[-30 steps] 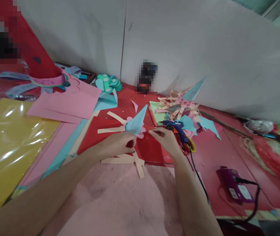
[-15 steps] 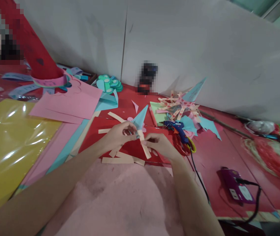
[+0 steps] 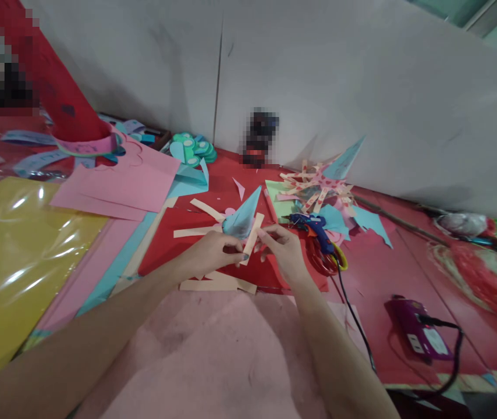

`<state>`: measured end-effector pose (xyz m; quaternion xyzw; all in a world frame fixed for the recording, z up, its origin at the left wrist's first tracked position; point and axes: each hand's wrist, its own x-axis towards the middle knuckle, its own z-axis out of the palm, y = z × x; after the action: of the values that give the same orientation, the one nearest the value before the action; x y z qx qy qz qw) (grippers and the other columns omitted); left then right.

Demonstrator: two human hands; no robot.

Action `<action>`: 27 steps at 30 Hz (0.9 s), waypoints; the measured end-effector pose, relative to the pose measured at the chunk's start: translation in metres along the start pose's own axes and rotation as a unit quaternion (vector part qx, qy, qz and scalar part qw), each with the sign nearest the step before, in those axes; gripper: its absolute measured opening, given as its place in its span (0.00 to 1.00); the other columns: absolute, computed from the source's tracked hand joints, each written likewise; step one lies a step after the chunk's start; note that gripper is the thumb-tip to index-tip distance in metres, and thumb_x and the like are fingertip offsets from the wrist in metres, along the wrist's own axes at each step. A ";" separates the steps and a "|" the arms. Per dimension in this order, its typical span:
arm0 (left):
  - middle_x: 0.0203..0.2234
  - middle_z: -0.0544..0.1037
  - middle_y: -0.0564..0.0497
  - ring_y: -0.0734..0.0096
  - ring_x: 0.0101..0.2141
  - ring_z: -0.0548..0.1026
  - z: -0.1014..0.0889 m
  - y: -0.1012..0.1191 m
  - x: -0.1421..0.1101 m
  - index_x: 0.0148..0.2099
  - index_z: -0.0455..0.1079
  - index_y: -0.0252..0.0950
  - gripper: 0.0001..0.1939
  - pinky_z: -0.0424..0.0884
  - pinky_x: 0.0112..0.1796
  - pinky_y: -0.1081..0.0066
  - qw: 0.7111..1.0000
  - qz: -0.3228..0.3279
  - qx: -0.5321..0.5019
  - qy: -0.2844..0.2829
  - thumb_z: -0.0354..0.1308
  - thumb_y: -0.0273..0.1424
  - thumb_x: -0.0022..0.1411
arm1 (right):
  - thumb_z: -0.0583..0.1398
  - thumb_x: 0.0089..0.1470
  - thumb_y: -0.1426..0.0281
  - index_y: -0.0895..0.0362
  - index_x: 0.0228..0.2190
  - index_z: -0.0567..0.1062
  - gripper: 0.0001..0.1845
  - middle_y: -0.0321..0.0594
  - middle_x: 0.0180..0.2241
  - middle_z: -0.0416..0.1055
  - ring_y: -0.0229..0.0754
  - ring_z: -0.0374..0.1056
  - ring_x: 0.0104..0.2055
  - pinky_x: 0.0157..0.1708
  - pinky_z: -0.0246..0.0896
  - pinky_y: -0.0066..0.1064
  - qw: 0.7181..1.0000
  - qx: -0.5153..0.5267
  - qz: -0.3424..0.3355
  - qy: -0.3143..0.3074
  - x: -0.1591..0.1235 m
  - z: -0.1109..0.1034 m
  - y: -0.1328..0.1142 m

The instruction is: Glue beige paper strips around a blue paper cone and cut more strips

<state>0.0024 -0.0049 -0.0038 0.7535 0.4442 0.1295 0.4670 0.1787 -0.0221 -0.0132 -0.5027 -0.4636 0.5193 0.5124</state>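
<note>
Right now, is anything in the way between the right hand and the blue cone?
Yes: in this view, the paper strip pinched in the right hand sits between it and the blue cone.

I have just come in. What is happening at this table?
Someone's left hand and right hand hold a cream paper strip close beside a blue paper cone. Two similar strips stick out to the cone's left. A glue gun lies to the right of the right hand.
</note>
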 end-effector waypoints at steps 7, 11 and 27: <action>0.23 0.71 0.53 0.76 0.25 0.66 0.001 0.001 0.001 0.24 0.69 0.36 0.13 0.59 0.27 0.75 0.998 0.055 0.012 -0.005 0.53 0.38 0.54 | 0.64 0.41 0.62 0.57 0.26 0.74 0.11 0.33 0.21 0.67 0.31 0.63 0.21 0.14 0.56 0.20 0.999 0.003 -0.019 0.035 0.006 -0.008 0.003; 0.22 0.69 0.54 0.78 0.22 0.63 -0.002 0.006 -0.001 0.24 0.68 0.36 0.13 0.57 0.25 0.75 0.998 0.042 0.024 -0.027 0.53 0.38 0.54 | 0.65 0.40 0.62 0.56 0.26 0.75 0.11 0.33 0.22 0.68 0.31 0.62 0.21 0.14 0.55 0.21 0.999 -0.011 -0.016 0.045 0.006 -0.010 0.004; 0.19 0.62 0.55 0.79 0.20 0.57 -0.001 0.001 0.001 0.22 0.60 0.35 0.16 0.53 0.23 0.75 0.998 0.057 0.015 0.006 0.47 0.39 0.58 | 0.63 0.41 0.63 0.56 0.26 0.75 0.10 0.33 0.22 0.68 0.30 0.58 0.19 0.17 0.53 0.23 0.998 -0.047 -0.005 0.029 0.005 -0.006 0.003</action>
<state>0.0024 -0.0037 -0.0026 0.7835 0.4057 0.1538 0.4448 0.1846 -0.0178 -0.0170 -0.5385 -0.4752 0.4799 0.5039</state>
